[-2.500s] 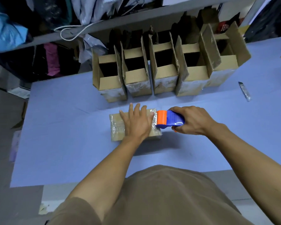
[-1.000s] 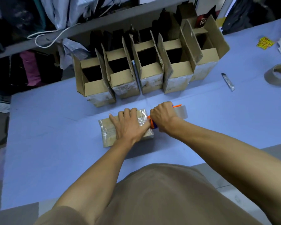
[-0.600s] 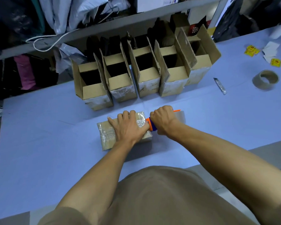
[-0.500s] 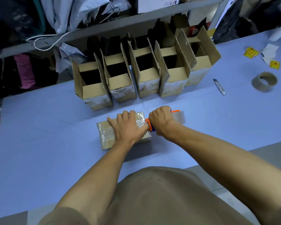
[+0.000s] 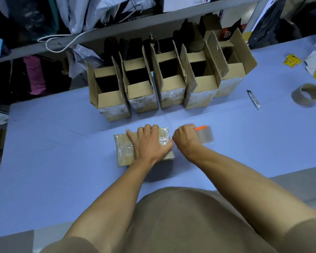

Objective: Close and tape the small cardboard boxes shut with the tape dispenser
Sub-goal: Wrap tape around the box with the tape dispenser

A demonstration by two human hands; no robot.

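Matt cardboard box (image 5: 122,152), glossy tape roll (image 5: 205,135)

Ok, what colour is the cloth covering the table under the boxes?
Light blue table cloth, clearest in the head view.

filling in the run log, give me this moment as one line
step: taping closed box | left hand: flat on box | right hand: grips tape dispenser at box's right end | five open boxes behind

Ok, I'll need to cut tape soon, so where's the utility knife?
In the head view, the utility knife lies on the blue table, far right, between the open boxes and the tape roll.
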